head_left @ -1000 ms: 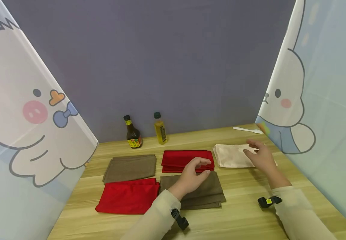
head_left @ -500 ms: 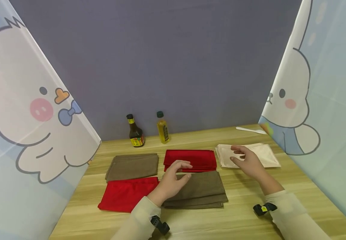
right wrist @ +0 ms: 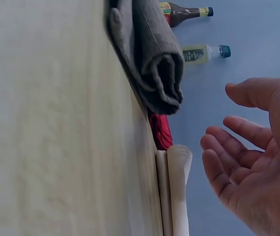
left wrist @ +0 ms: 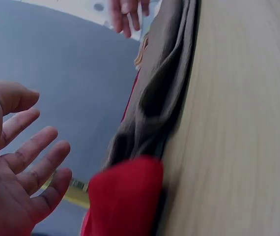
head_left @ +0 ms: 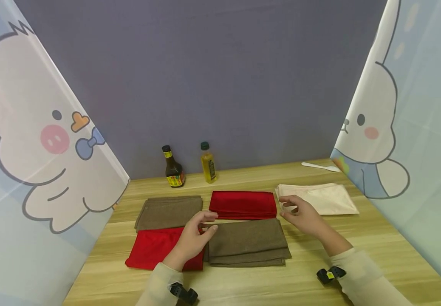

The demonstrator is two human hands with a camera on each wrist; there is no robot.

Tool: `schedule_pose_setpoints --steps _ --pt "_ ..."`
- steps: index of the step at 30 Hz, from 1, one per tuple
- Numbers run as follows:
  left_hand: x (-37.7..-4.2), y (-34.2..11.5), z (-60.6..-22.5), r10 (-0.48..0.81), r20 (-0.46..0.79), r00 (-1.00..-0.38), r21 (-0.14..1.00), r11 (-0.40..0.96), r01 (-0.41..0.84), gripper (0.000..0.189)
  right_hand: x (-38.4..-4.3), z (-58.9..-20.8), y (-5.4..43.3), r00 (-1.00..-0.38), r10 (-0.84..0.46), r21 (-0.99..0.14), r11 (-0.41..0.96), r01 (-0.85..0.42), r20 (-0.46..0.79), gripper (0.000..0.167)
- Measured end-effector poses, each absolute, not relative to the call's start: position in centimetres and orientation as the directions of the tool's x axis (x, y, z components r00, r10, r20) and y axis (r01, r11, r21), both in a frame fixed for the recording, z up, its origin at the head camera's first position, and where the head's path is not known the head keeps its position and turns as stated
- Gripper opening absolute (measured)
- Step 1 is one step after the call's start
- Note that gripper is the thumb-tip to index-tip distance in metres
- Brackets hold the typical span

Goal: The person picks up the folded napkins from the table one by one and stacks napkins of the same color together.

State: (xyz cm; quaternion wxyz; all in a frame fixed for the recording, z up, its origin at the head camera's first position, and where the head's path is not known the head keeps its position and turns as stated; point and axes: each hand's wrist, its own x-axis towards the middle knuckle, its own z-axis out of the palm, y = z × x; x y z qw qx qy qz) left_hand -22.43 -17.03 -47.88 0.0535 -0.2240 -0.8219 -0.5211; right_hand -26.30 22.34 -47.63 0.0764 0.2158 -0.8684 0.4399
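My left hand (head_left: 191,240), fingers loosely bent and holding nothing, hovers over the front red folded cloth (head_left: 149,253) beside the front brown folded cloth (head_left: 251,240). In the left wrist view, its spread fingers (left wrist: 42,157) stand apart from the red fabric. My right hand (head_left: 304,219) is also without anything in it, over the near left corner of the cream folded cloth (head_left: 331,199). Its fingers (right wrist: 223,152) are softly curved in the right wrist view, beside the cream folds. Behind lie another brown cloth (head_left: 171,212) and another red cloth (head_left: 243,203), both folded.
A dark sauce bottle (head_left: 174,170) and a yellow oil bottle (head_left: 208,165) stand upright at the back of the wooden table (head_left: 251,284). A white plastic utensil (head_left: 320,167) lies at the back right. A grey backdrop (head_left: 220,85) and printed side curtains enclose the table.
Both hands have moved left and towards the front, the left from over the front brown cloth to over the front red one. The right has drawn back from over the cream cloth's middle.
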Motion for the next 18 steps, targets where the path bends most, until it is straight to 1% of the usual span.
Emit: schedule_pose_setpoints --steps 5,10,15,18 --pt "-22.7 -18.4 -48.2 0.264 0.315 -0.912 0.846 0.357 0.395 0.041 -25.9 -47.9 21.7 -0.896 -0.325 -0.748 0.501 -0.435 0.303 0.043" --pt "-23.1 -18.7 -48.8 0.261 0.299 -0.918 0.818 0.425 0.387 0.045 -25.6 -48.3 21.6 -0.901 -0.352 -0.776 0.481 -0.408 0.255 0.041" --pt "-23.2 -18.7 -49.6 0.283 0.266 -0.921 0.775 0.506 0.379 0.048 -25.7 -48.7 21.6 -0.884 -0.384 -0.734 0.514 -0.444 0.266 0.039" --pt "-23.1 -18.6 -49.9 0.281 0.261 -0.924 0.764 0.525 0.375 0.049 -25.7 -49.0 21.7 -0.875 -0.409 -0.709 0.534 -0.461 0.261 0.040"
